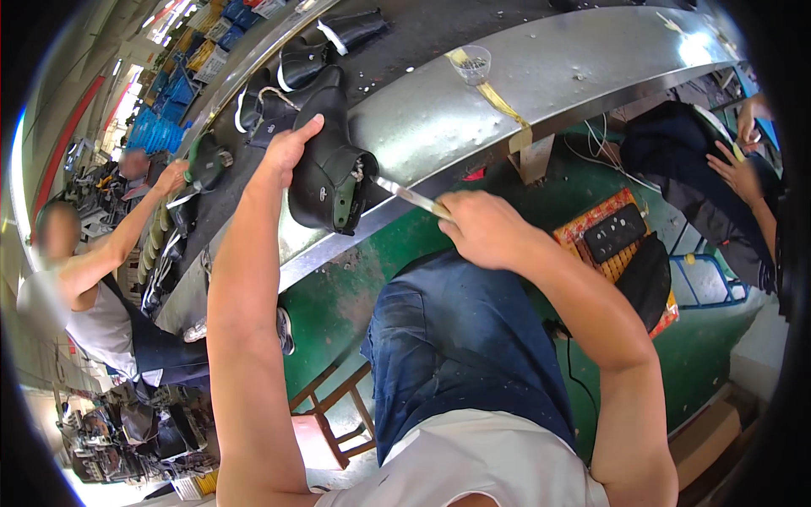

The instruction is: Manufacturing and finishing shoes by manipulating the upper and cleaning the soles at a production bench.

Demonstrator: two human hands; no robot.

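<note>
Head view: left hand [287,152] grips black boot [325,165], opening toward the body; right hand [481,226] clenches thin blade [410,197], tip at the opening, pointing left.

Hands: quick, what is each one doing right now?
Left hand: closed on the black boot, steadying it.
Right hand: closed on a thin metal tool, its tip at the boot.

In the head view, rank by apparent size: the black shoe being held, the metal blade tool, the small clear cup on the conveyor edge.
1. Black shoe, held by the left hand.
2. Metal blade tool in the right hand.
3. Clear cup, though it sits farther from the camera.
</note>
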